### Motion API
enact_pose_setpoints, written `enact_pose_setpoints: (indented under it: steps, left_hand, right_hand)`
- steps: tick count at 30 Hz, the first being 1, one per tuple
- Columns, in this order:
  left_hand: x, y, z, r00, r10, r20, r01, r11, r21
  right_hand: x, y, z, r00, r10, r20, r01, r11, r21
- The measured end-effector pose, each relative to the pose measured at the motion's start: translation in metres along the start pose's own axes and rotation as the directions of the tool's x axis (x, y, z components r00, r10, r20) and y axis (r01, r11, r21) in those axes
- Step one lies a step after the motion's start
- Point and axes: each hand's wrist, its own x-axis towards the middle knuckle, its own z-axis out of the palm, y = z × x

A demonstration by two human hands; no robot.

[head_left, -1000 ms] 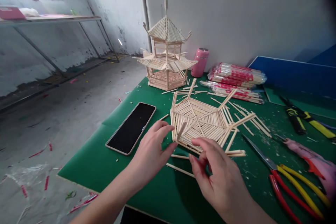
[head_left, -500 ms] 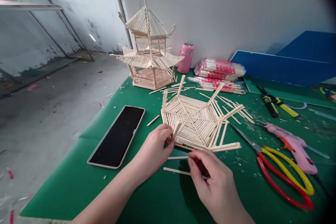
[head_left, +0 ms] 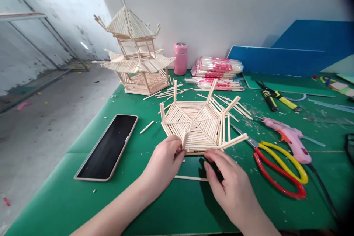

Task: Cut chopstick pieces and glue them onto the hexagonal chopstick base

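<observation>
A six-sided base (head_left: 193, 121) made of wooden sticks lies on the green table, with short paired-stick posts rising and leaning from its corners. My left hand (head_left: 166, 158) is closed, thumb and fingers pinching the near-left post (head_left: 185, 140). At the base's near edge, my right hand (head_left: 231, 186) has its fingertips on a thin wooden stick (head_left: 195, 153) lying along that edge; its thumb hangs lower, and part of the grip is hidden. Another loose stick (head_left: 190, 178) lies on the table between the hands, its right end near the right thumb.
A stick pagoda (head_left: 135, 59) stands at the back left, beside a pink flask (head_left: 180, 59) and wrapped stick bundles (head_left: 217, 67). A phone (head_left: 107, 147) lies left. Rightward are red-and-yellow scissors (head_left: 279, 169), a pink glue gun (head_left: 289, 136), pliers (head_left: 278, 97) and blue boards (head_left: 276, 61).
My right hand has moved from the loose sticks up to the base's near edge, and one stick has left the table there. My left hand keeps its pinch. The view has shifted right.
</observation>
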Motion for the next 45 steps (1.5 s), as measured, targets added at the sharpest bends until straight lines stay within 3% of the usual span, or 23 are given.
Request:
enact_pose_setpoints:
  steps: [10,14,21,28,45]
  left_hand:
    - [0.017,0.022,0.026,0.995,0.058,0.085,-0.059,0.998,0.008]
    - [0.022,0.027,0.031,0.991,0.08,0.111,-0.081,0.997,-0.004]
    - [0.022,0.028,0.029,0.992,0.123,0.007,-0.122,0.99,-0.071]
    - [0.022,0.024,0.033,0.992,0.122,0.024,-0.117,0.981,-0.155]
    - [0.02,0.021,0.035,0.993,0.118,0.029,-0.111,0.978,-0.176]
  right_hand:
    - [0.01,0.03,-0.02,0.992,0.099,-0.083,-0.103,0.993,-0.052]
    - [0.005,0.024,-0.021,0.977,0.159,-0.14,-0.159,0.987,0.01]
    - [0.007,0.008,-0.011,0.969,0.152,-0.196,-0.143,0.988,0.061]
    - [0.012,0.008,-0.006,0.966,0.192,-0.172,-0.184,0.981,0.065]
    - [0.014,0.008,-0.004,0.962,0.18,-0.204,-0.176,0.984,0.041]
